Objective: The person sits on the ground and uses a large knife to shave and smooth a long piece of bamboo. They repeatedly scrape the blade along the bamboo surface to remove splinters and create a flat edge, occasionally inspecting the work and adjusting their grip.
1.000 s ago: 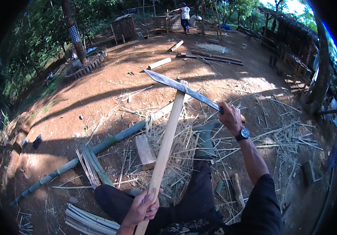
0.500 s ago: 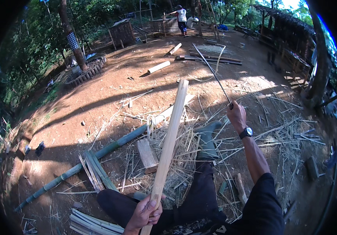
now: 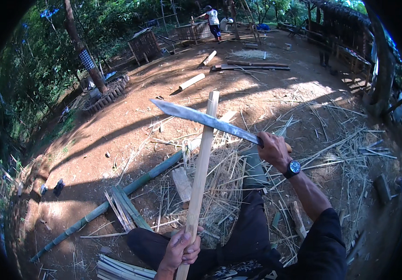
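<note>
Left hand [image 3: 184, 249] wrapped around lower end of pale wooden slat [image 3: 201, 182]; right hand [image 3: 274, 149], right of slat, gripping machete [image 3: 191, 115] that crosses slat near top; wood block [image 3: 181, 183] and green bamboo pole [image 3: 150, 174] mostly left of slat

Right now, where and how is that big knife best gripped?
The knife is probably best taken by its handle, from the right: the brown end shows beyond the right hand, while the long blade points left and away, crossing the wooden strip in view.
</note>
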`<state>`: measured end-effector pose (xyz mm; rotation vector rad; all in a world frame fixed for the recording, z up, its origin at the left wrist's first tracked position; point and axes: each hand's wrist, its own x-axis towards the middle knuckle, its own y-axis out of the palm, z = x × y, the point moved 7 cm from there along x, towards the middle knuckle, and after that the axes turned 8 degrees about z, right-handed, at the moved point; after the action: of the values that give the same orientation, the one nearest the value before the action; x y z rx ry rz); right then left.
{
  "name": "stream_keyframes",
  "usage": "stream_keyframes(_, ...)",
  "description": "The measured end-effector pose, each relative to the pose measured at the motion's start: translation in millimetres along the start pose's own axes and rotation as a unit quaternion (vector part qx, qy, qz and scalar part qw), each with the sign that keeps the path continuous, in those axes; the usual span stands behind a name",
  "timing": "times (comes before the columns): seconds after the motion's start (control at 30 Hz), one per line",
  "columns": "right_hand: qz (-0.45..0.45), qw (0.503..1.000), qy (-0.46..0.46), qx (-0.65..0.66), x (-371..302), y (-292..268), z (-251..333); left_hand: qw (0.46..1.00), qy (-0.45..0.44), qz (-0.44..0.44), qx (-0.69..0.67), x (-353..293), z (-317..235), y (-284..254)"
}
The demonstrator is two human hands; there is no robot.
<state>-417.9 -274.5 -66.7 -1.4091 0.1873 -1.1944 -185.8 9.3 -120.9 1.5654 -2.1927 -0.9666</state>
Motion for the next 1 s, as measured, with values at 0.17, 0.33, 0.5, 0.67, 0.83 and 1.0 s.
stream_keyframes(0.17, -0.04, 0.994, -0.099, -0.017, -10, 0, 17, 1.0, 0.002, -0.006, 0.003, -6, -1, -7)
stream_keyframes(0.33, -0.051, 0.988, 0.138, -0.037, 20, -7, -62, 0.999, -0.027, 0.002, 0.025, -17, 9, -7)
stream_keyframes(0.5, -0.095, 0.979, 0.181, 0.012, 8, -24, -71, 0.994, -0.013, -0.012, 0.109, -14, -8, 11)
stream_keyframes(0.67, 0.002, 0.998, -0.065, -0.024, -26, -13, 12, 0.98, -0.008, -0.047, 0.194, 9, -18, 4)
stream_keyframes(0.83, 0.038, 0.991, -0.111, -0.056, -22, -12, 31, 0.976, -0.005, -0.055, 0.209, 8, -15, 10)
stream_keyframes(1.0, 0.01, 0.998, -0.035, -0.046, 5, -15, -1, 0.981, -0.023, -0.042, 0.189, 6, -5, 7)
